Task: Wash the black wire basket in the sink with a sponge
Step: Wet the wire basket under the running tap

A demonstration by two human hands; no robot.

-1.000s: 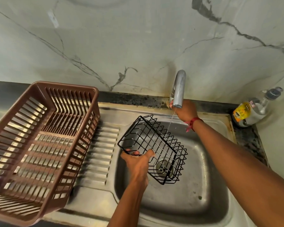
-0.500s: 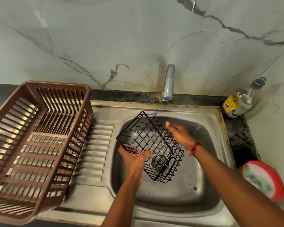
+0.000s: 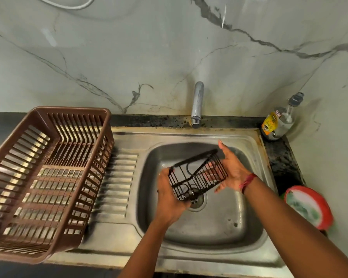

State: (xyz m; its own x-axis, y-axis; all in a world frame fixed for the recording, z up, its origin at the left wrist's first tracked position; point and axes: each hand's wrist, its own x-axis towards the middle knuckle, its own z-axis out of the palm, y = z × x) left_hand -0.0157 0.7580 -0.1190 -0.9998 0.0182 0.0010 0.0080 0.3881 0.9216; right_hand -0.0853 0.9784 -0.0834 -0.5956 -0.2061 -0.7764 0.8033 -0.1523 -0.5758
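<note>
— Where's the basket [image 3: 197, 177]?
— In the air over the sink [image 3: 219, 227] bowl, just above the drain [image 3: 198, 201]. It's tilted and blurred, so I can't tell which way its mouth faces.
— What has hold of it?
— Both hands. The left hand [image 3: 169, 195] grips the near left end, with its fingers curled round the wire. The right hand [image 3: 232, 173] lies flat against the far right end, palm to the wires. Its fingers are straight and point toward the wall, and it pinches nothing.
— Anything on the right wrist?
— A red thread [image 3: 247, 182].
— And the tap [image 3: 197, 103]?
— It stands upright behind the bowl with its spout over the back rim, well apart from the basket.
— What's on the left?
— A brown slatted rack [image 3: 72, 110] sits on the ribbed drainboard [image 3: 119, 177]. Its right wall is near the bowl, with ribs showing between them.
— On the right?
— A dark speckled surface [image 3: 279, 157] runs along the sink's edge. A clear pump bottle [image 3: 279, 123] with a yellow label stands on it in the back corner, apart from both hands. Nearer, a round red dish [image 3: 324, 207] holds something white and green, but I can't tell what.
— Behind everything?
— A pale marble wall [image 3: 169, 57] with dark veins.
</note>
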